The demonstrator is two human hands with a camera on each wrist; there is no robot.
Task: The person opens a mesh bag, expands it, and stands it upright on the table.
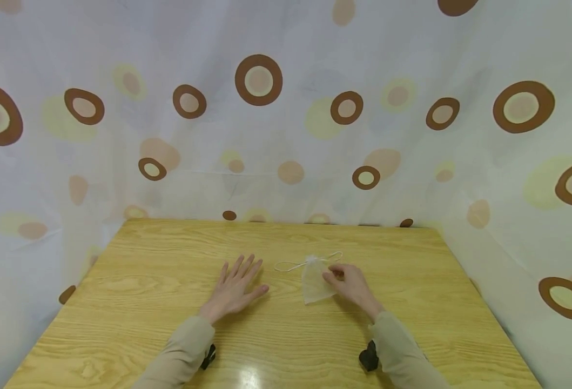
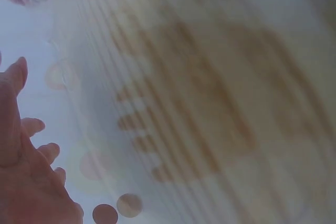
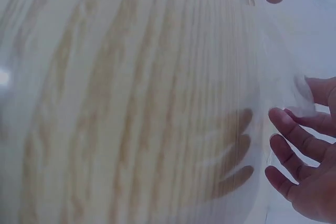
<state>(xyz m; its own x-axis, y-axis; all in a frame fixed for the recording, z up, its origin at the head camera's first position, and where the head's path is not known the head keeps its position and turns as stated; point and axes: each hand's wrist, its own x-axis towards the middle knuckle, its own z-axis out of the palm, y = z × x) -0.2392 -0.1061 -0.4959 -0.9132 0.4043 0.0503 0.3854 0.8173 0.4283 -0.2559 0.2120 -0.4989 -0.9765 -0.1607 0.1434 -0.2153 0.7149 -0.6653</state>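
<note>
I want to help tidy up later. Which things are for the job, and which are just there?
Seem part of the job:
- the sheer drawstring pouch
- the right hand, pinching the pouch
- the left hand, fingers spread, holding nothing

Just there:
- the wooden table, under the work
- the patterned sheet around the table

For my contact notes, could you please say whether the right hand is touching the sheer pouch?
Touching. The right wrist view shows the right hand pinching the sheer pouch at its edge, between thumb and finger.
</note>
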